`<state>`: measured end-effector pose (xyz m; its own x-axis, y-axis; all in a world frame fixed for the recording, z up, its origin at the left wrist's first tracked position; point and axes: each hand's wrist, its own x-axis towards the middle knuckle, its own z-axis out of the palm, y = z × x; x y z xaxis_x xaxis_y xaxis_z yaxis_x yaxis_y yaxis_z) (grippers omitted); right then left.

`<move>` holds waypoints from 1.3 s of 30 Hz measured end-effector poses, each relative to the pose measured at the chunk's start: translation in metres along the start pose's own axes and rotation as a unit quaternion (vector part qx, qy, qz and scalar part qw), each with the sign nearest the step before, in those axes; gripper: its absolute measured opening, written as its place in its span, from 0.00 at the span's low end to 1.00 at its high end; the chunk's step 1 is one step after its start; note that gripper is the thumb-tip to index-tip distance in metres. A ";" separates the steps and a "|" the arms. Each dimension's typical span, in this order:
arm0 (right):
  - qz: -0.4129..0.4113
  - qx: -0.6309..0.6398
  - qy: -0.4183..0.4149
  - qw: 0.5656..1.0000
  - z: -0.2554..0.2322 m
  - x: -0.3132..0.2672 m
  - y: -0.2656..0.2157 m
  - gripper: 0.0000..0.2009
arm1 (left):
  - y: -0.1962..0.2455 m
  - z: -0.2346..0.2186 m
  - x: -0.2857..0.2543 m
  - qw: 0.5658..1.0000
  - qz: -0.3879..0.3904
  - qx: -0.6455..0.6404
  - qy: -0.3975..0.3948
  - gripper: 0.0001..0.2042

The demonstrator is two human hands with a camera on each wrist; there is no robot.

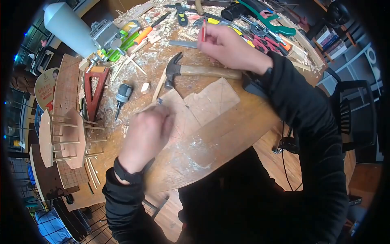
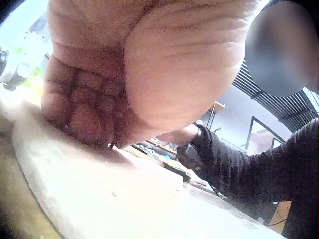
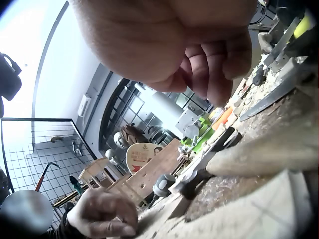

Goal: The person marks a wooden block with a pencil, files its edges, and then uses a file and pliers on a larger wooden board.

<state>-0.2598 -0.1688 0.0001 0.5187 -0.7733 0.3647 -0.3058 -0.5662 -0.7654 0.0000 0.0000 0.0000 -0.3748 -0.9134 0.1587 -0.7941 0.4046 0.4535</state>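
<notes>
My left hand [image 1: 148, 130] is low over a pale, pencil-lined wooden board [image 1: 211, 101], fingers curled. A small dark tip [image 2: 110, 146] shows at those fingertips in the left wrist view; its kind is hidden. The right hand [image 1: 221, 44] is raised above the bench and pinches a slim red stick like a pencil [image 1: 203, 33]. Below it lies a claw hammer [image 1: 207, 71], wooden handle to the right, head [image 3: 192, 184] just behind the board. The right wrist view shows the left hand [image 3: 102, 214] close to the board's surface.
A grey-and-black screwdriver [image 1: 123, 94] and a red angled frame [image 1: 96, 91] lie left. Wooden panels joined by dowels [image 1: 65, 138] stand at the left edge. Behind are a green vise [image 1: 111, 40], a green-handled saw [image 1: 280, 29], pliers [image 1: 266, 44] and wood shavings [image 1: 158, 32].
</notes>
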 end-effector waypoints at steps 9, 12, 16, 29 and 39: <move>0.025 -0.091 -0.022 0.995 -0.007 -0.034 0.003 0.10 | 0.014 -0.003 0.013 0.997 0.040 0.047 0.049 0.15; -0.020 -0.050 0.018 0.998 -0.002 -0.031 0.020 0.10 | 0.017 -0.001 0.015 0.996 0.057 0.055 0.028 0.34; -0.035 -0.059 0.042 0.997 0.000 -0.027 0.026 0.10 | 0.014 0.001 0.019 0.996 0.038 0.078 -0.015 0.46; -0.030 -0.290 0.003 0.957 -0.100 -0.030 0.013 0.04 | 0.017 0.000 0.023 0.998 -0.003 0.054 -0.019 0.47; 0.116 -0.450 -0.113 0.878 -0.174 -0.117 0.042 0.13 | 0.013 0.002 0.021 1.000 -0.001 0.026 -0.008 0.43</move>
<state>-0.4721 -0.1516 0.0176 0.4735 -0.8786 0.0617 -0.8785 -0.4762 -0.0393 -0.0189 -0.0137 0.0071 -0.3811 -0.9133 0.1435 -0.8182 0.4055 0.4075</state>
